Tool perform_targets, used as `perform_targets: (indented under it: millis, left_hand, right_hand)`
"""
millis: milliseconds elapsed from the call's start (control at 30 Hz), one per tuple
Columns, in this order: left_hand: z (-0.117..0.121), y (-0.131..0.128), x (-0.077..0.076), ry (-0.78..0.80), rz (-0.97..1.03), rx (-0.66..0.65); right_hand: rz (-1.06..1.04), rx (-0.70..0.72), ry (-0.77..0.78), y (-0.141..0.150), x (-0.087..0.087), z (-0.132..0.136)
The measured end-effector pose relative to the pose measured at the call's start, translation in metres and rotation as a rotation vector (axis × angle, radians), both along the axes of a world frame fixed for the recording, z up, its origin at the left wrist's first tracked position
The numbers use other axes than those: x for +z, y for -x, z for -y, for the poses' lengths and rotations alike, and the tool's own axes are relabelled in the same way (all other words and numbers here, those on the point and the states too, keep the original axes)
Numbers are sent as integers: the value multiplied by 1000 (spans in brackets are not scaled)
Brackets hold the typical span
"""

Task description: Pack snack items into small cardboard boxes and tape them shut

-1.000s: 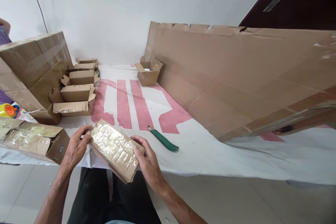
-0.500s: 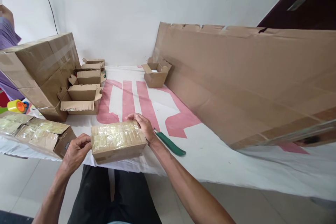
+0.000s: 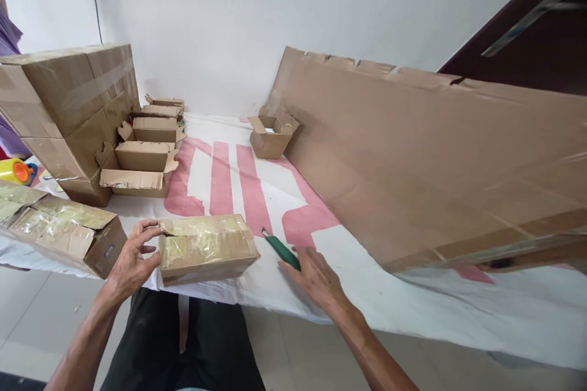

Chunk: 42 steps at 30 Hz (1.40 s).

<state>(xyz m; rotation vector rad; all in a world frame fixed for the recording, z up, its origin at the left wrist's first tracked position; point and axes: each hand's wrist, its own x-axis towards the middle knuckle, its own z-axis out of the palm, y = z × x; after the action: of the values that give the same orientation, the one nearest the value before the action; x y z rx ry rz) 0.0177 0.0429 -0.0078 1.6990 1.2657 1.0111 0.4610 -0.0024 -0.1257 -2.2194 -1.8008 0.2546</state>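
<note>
A small taped cardboard box (image 3: 208, 253) lies near the front edge of the table, its top covered in shiny clear tape. My left hand (image 3: 135, 253) holds its left end, fingers at the top corner and thumb lower on the side. To the right of the box, my right hand (image 3: 314, 275) has closed on the rear of a green-handled knife (image 3: 280, 249), thumb on one side and fingers on the other. The knife's short metal tip points away and to the left; its handle end is hidden under the hand.
More taped boxes (image 3: 59, 226) line the front left. Behind them rise stacked cartons (image 3: 77, 110), with several open small boxes (image 3: 137, 165) alongside. Another open box (image 3: 270, 137) stands at the back, beside a large cardboard sheet (image 3: 413, 177). A yellow tape roll (image 3: 13, 171) is at far left.
My right hand has left the box's far side and moved right, onto the green-handled knife. My left hand stays at the box's left end. The view has shifted slightly.
</note>
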Motion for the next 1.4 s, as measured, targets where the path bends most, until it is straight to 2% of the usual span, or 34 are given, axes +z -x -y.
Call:
perform_targets:
  millis: [67,133,200,267,367,500,633,733,867,1167,1400]
  left_hand:
    - [-2,-3,-2,-3,47,-29]
    - [-3,-6,-3,6,67,-53]
    - [-4,-7,-2,17,55,-49]
    - [-3,-7,-1,34,9,-30]
    - [1,-9,0,58,-66,-31]
    - [7,-12,2,36,-86,-54]
    - [10,-14,2,33,-92,-61]
    - [10,-14,2,33,-78,-72]
    - [10,-16,2,28,-45,-81]
    - [10,-18,5,15,-11,-99]
    - [8,-14,3,2,-41,-115]
  right_hand:
    - [6,10,62,-7,-9,7]
    - [-3,11,50,-6,-12,9]
    - [-49,-21,-16,-3,-8,6]
    - [-164,-65,-132,2,6,-1]
    - [-458,-59,-283,12,43,-14]
    - [-820,115,-217,47,113,-27]
    - [-748,461,-109,92,172,-36]
    - [-667,624,-53,114,196,-43]
    - [-589,726,-24,124,210,-52]
    - [-421,780,-13,138,222,-59]
    - [-175,810,45,146,237,-62]
